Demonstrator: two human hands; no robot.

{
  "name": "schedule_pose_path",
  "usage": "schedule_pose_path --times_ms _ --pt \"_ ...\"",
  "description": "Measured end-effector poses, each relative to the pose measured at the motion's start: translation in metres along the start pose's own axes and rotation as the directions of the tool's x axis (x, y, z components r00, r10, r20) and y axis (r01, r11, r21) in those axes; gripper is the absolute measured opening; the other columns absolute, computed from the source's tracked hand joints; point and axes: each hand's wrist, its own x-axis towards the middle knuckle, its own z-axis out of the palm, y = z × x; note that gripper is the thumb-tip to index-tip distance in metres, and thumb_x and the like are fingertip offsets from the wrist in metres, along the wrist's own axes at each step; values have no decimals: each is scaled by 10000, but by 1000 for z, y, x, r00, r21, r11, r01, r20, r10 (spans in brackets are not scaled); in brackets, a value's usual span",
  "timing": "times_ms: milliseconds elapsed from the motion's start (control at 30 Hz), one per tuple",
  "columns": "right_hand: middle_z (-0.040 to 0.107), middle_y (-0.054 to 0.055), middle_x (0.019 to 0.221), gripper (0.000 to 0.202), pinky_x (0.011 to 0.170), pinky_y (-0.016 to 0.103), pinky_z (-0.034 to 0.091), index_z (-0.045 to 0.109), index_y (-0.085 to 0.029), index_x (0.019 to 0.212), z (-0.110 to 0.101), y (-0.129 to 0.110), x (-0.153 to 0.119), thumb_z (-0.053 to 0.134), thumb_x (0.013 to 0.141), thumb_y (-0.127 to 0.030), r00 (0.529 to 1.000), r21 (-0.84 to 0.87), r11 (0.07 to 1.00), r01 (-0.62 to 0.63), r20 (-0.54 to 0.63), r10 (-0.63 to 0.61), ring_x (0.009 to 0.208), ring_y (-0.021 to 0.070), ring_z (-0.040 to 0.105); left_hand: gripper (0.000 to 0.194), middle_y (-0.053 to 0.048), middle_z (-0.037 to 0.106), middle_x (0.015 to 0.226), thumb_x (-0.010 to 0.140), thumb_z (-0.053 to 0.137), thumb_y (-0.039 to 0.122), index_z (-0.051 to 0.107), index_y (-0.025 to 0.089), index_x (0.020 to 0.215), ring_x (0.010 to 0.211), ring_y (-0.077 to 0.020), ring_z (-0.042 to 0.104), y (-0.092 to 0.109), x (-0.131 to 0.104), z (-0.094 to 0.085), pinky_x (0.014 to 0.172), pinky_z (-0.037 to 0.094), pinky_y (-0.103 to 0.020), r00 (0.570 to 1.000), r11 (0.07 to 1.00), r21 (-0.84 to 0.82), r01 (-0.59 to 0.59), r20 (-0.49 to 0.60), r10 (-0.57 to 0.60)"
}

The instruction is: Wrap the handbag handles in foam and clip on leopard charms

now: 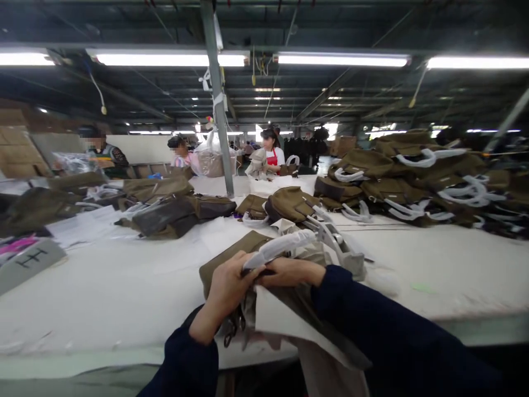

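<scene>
An olive-brown bag (pixel 225 255) is held over the near edge of a long white worktop (pixel 124 292), in front of the wearer. Its top edge is gripped by the fingers of the left hand (pixel 228 281), closed near one end of a white-wrapped handle (pixel 285 246). The right hand (pixel 289 272) is placed just below the handle; its fingertips are partly hidden, so whether anything is pinched by them cannot be told. A stiff white sheet (pixel 285 317) is seen hanging loose beneath the hands.

The handle's wrapping appears to be done, while the bag itself looks unfinished, being neither flattened nor set down. Similar bags with wrapped handles are heaped in a pile (pixel 397 182) at the right, and more bags (pixel 165 212) are spread at the left; whether these are finished cannot be told.
</scene>
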Motion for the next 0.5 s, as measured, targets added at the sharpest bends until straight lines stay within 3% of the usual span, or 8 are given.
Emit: schedule_pose_path --times_ms 67,133,233,333,500 --pt "612 100 1315 647 1014 365 467 564 -185 1333 3 7 -7 677 792 -523 997 -44 999 -23 79 26 1164 267 590 219 16 642 881 934 555 430 683 253 953 810 -168 618 2 2 2 661 401 -258 1000 1000 -20 -11 9 11" --pt "570 150 1362 805 1045 401 443 527 -144 1368 15 7 -8 759 689 -509 992 -158 984 -79 89 93 1204 315 562 224 13 665 897 937 549 429 692 260 978 831 -174 627 4 4 5 682 418 -260 1000 998 -60 5 -3 -6" --pt "645 201 1223 548 1004 407 467 646 -76 1196 37 2 3 736 706 -305 987 -347 929 -132 41 155 1123 330 609 235 5 690 922 937 543 430 696 252 952 841 -182 635 3 4 10 735 442 -271 998 993 -109 47 -25 -50" --pt "674 191 1157 377 944 382 489 676 -75 1116 43 -2 11 646 751 -163 992 -385 916 -112 9 125 1056 302 632 253 1 683 894 923 552 454 677 238 884 828 -187 629 0 1 8 742 451 -274 998 993 -101 64 -17 -66" --pt "707 72 1012 323 745 263 502 681 -157 1062 20 -3 -8 681 765 -285 983 -179 981 -72 151 100 855 197 640 252 -1 690 888 907 566 469 674 244 872 822 -188 630 -5 0 -1 733 458 -272 998 997 -54 50 31 -48"
